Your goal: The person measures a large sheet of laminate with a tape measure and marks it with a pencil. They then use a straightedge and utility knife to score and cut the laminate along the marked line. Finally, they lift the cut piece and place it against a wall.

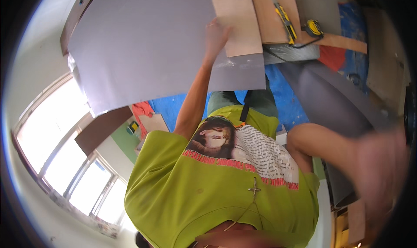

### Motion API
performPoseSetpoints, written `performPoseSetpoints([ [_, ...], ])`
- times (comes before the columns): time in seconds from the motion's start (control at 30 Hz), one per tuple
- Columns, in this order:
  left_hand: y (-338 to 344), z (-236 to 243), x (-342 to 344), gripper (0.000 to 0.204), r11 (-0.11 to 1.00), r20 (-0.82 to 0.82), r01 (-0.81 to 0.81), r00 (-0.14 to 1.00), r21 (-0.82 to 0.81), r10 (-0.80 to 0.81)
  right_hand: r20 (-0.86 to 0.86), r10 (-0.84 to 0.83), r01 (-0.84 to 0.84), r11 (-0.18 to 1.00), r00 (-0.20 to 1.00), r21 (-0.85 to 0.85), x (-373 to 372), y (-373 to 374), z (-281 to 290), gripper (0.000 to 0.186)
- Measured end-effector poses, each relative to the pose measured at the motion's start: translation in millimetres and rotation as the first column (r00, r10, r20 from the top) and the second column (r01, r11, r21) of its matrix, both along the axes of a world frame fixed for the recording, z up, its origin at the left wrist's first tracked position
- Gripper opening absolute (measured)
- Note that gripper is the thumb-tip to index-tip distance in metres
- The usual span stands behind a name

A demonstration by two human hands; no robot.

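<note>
My left hand point(216, 38) lies at the left edge of a pale thin wooden board point(243, 30), thumb apart from the fingers. That board rests on a large smooth grey sheet point(139, 43). Off to the right, my right hand point(378, 174) is raised and smeared by motion, so its fingers cannot be read. A yellow and black utility knife point(284, 19), its blade out, lies on a second brown board point(265, 13) to the right of the pale one. Beside the knife sits a yellow and black tape measure point(313, 28).
Blue sheeting point(289, 96) covers the floor below the grey sheet. A curled dark grey sheet point(325, 96) stands at the right. Red cloth point(332, 56) shows near the boards, and another red cloth point(142, 113) lies at the left. Windows point(65, 156) line the left wall.
</note>
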State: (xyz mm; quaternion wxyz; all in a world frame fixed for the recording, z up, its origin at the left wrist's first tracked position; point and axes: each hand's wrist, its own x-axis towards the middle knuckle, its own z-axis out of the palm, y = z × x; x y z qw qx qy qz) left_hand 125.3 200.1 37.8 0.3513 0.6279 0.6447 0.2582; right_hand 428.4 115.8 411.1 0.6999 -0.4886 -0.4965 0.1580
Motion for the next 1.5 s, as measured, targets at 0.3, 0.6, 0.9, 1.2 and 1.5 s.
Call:
performPoseSetpoints([
  [0.3, 0.0, -12.2, 0.4, 0.051, 0.984, 0.175, -0.07, 0.98, -0.162, 0.098, 0.111, 0.16, 0.008, 0.538, 0.981, -0.843, -86.8, -31.6, -361.9, 0.041],
  [0.6, 3.0, 9.9, -0.3, 0.06, 0.964, 0.053, -0.104, 0.991, -0.245, 0.121, 0.155, 0.212, 0.032, 0.492, 0.965, -0.87, -84.9, -28.0, -351.2, 0.037],
  [0.9, 184.7, 19.8, 6.4, 0.079, 0.918, -0.433, 0.367, 0.859, 0.151, -0.272, 0.706, 0.157, 0.445, 0.677, 0.69, -0.586, -16.2, 68.6, -350.0, 0.054],
  [1.2, 291.7, 6.1, 43.1, 0.058, 0.924, -0.496, 0.293, 0.857, 0.245, -0.141, 0.396, 0.084, 0.281, 0.571, 0.915, -0.771, -17.7, 95.6, -338.5, 0.049],
  [1.5, 312.9, -23.8, 52.2, 0.046, 0.926, -0.531, 0.202, 0.848, 0.319, -0.002, 0.126, 0.17, -0.029, 0.696, 0.977, -0.717, -42.9, 228.7, -315.4, 0.054],
])
